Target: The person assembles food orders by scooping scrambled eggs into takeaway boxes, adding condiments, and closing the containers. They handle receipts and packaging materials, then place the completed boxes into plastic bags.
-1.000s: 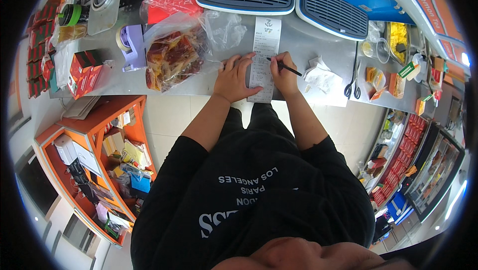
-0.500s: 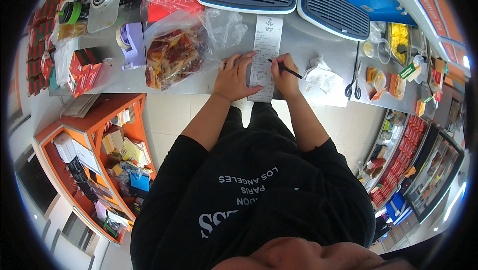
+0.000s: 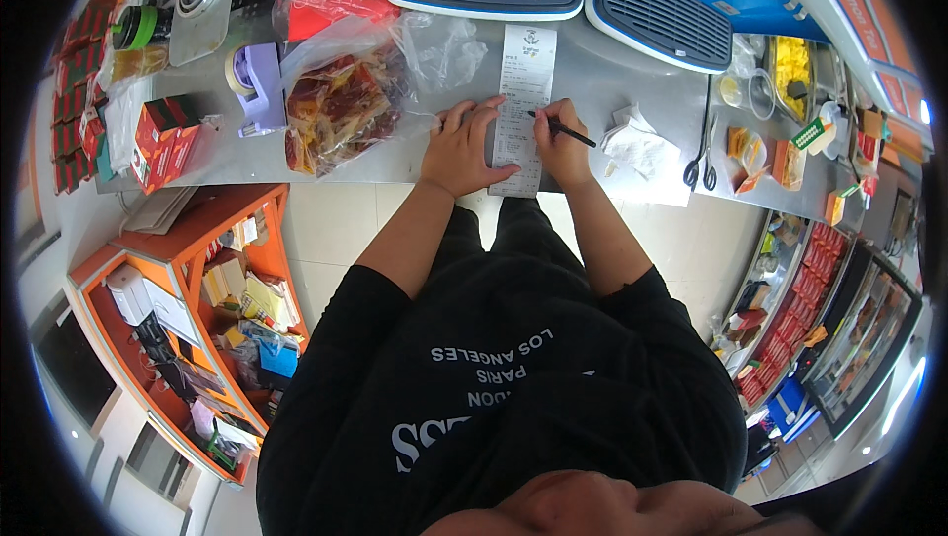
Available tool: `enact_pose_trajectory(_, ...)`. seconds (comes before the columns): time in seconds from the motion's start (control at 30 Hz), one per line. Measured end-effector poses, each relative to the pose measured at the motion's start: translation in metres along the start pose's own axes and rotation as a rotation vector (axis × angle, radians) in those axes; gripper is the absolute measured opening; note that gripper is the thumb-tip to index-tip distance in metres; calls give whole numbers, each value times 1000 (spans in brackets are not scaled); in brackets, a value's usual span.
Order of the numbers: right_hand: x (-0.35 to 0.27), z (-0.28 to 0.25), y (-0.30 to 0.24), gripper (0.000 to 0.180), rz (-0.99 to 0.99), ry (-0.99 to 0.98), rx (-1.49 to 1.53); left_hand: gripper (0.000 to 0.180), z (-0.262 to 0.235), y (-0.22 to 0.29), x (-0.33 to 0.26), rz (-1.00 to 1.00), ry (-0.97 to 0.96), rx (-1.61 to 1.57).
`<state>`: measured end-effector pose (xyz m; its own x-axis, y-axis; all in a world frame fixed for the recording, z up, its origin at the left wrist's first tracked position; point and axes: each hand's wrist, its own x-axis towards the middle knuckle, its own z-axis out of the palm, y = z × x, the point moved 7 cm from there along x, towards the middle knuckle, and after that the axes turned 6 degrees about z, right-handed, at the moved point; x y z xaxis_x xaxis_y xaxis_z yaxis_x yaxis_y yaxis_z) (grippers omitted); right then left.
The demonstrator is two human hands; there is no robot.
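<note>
1. A receipt (image 3: 525,72) lies on the desk (image 3: 612,57) between both sets of fingers.
2. The left hand (image 3: 462,149): fingers spread, resting along its left edge, gripping nothing.
3. The right hand (image 3: 565,146): fingers pinched around a pen (image 3: 573,133), tip at the paper.
4. Likely best: left fingers firm near the tip, pen pressure light, paper flat.

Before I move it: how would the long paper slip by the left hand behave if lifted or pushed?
The paper slip would probably droop if lifted by one end, being a long, thin strip. It looks light and lies on the smooth metal counter, so a nudge might slide it unless the left hand at its edge steadies it.
</note>
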<state>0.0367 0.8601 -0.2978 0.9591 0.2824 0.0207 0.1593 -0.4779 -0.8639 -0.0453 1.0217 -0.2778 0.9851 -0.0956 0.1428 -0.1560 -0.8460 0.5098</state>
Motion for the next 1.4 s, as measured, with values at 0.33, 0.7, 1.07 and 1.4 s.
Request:
enact_pose_trajectory(0.33, -1, -1, 0, 17, 16, -36, 11, 88, 2, -1, 0, -15, -25, -6)
enact_pose_trajectory(0.7, -2, 1, -5, 17, -17, -52, -7, 89, 1, -1, -1, 4, -6, 1)
enact_pose_trajectory(1.07, -8, 13, 0, 15, -38, -184, 32, 89, -1, 0, 0, 10, 18, -11)
enact_pose_trajectory(1.4, -8, 17, -6, 17, -50, -210, 18, 89, 0, 0, 0, 4, 7, 11)
